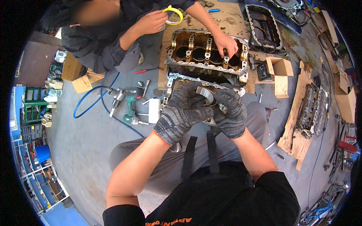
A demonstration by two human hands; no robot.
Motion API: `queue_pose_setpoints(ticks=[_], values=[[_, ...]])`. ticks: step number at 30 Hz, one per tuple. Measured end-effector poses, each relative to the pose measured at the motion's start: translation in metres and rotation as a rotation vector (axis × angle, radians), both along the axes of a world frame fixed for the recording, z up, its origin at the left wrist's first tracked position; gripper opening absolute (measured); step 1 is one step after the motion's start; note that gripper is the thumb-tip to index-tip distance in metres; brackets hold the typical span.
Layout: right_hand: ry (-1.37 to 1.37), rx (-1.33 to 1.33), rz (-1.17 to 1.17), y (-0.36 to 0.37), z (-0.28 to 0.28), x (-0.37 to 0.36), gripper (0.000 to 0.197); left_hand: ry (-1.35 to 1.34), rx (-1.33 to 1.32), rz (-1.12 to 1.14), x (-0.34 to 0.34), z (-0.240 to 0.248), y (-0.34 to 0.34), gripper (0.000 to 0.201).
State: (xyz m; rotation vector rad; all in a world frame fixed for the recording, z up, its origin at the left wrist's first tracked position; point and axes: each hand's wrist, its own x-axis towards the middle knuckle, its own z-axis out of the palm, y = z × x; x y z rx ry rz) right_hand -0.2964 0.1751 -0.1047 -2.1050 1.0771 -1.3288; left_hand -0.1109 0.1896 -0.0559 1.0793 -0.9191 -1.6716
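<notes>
Hands [205,111] together around bearing shell [206,95]

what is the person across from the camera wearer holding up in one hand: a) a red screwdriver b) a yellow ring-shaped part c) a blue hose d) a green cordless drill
b: the co-worker's raised hand grips a yellow ring-shaped part above the engine block, while the red screwdriver, green cordless drill and blue hose all lie on the floor.
</notes>
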Motion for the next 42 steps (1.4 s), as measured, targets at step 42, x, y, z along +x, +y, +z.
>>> queue_pose_setpoints(ticks=[42], values=[[-0.117,0.133,-0.071,-0.035,-0.012,0.073,0.035,-0.297,0.167,0.354,0.031,-0.032,-0.039,0.026]])
